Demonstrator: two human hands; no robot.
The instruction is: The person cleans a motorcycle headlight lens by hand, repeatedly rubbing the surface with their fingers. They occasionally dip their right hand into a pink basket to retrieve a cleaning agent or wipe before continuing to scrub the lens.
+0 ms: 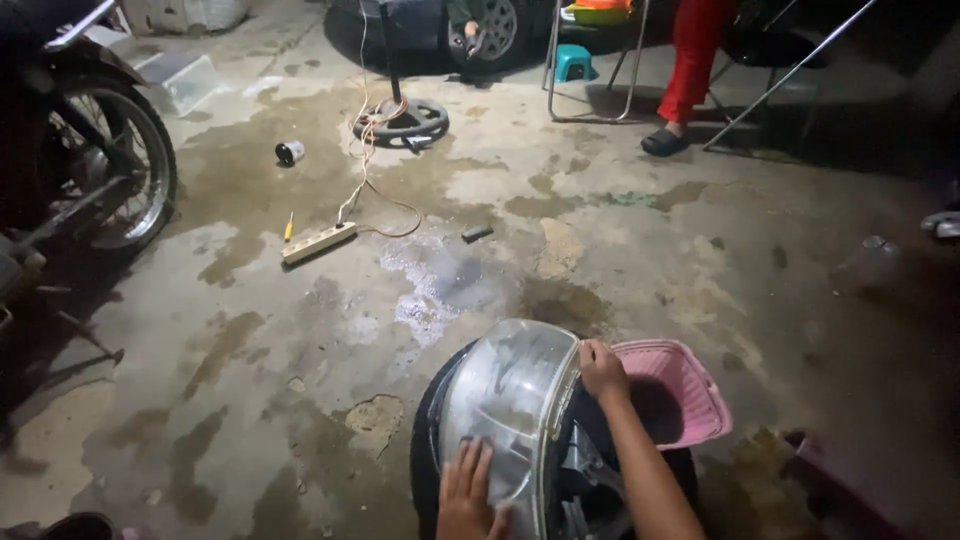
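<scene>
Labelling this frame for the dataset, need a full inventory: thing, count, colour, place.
headlight cover: 1, clear, bottom centre, on a dark round housing
basket: 1, pink, right of the cover
power strip: 1, cream, on the floor left of centre, cord running up
screwdriver: 1, yellow handle, beside the strip
small can: 1, black and white, upper left floor
fan base: 1, black, round, top centre
motorbike wheel: 1, black, left edge
stool: 1, teal, top centre
car wheel: 1, silver rim, top
other person's leg: 1, red trousers, dark sandal, top right
concrete floor: grey, wet patches
left hand: flat on the cover's face
right hand: on the cover's upper right edge
</scene>
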